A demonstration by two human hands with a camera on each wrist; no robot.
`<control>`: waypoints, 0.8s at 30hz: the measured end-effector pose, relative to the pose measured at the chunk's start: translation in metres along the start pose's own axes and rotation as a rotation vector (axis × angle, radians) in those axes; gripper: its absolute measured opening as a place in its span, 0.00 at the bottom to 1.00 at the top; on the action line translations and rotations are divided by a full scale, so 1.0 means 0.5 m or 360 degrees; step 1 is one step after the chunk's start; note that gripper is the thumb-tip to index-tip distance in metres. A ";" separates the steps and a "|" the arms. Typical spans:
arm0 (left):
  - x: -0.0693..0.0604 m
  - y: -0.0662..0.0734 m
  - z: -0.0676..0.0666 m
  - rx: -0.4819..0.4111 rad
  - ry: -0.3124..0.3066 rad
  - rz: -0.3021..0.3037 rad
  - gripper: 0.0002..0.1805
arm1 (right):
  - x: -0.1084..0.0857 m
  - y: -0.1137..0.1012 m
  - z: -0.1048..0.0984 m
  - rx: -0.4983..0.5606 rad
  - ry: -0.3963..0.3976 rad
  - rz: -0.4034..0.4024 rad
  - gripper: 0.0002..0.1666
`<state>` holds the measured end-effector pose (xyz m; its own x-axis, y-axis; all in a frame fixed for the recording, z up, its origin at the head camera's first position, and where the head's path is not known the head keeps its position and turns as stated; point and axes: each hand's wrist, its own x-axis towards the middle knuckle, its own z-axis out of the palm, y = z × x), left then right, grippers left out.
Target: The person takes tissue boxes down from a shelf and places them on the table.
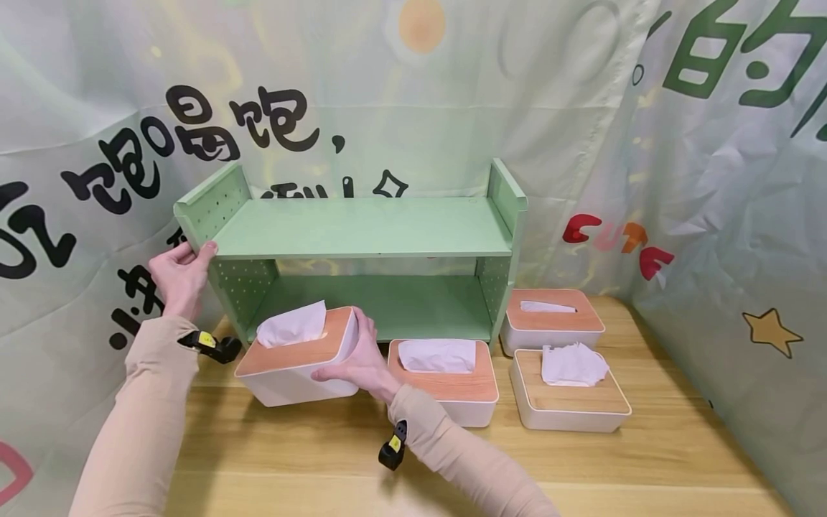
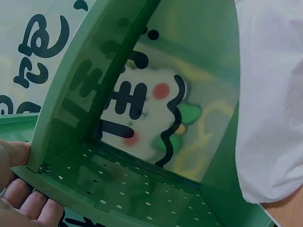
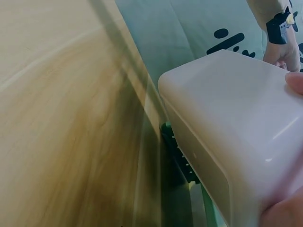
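Observation:
A green two-tier shelf (image 1: 362, 227) with perforated side panels stands at the back of the wooden table. My left hand (image 1: 183, 278) grips the front edge of its left panel; in the left wrist view the fingers (image 2: 35, 203) curl about the panel at the shelf-board corner. With my right hand (image 1: 362, 359) I hold a white tissue box (image 1: 297, 380) with a wood-look lid by its right end. The box is tilted and raised off the table, in front of the lower tier. A tissue (image 1: 293, 324) sticks out of its lid. In the right wrist view, the box's white underside (image 3: 236, 104) shows.
Another tissue box (image 1: 446, 388) stands just right of my right hand, before the shelf. Two more, a rear box (image 1: 555, 319) and a front box (image 1: 571, 391), sit beyond the shelf's right side. Printed curtains (image 1: 723, 237) hang behind and at both sides.

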<state>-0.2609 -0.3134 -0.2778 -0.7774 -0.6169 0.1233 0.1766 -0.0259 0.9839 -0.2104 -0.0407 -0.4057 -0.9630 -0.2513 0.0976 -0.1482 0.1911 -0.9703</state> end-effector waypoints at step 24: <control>0.003 0.000 0.001 -0.0013 0.0001 -0.0009 0.26 | -0.001 0.018 0.024 -0.0117 0.0044 -0.0036 0.78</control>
<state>-0.2621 -0.3140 -0.2776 -0.7779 -0.6173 0.1177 0.1771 -0.0357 0.9835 -0.2083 -0.0501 -0.4173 -0.9649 -0.2303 0.1264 -0.1851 0.2549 -0.9491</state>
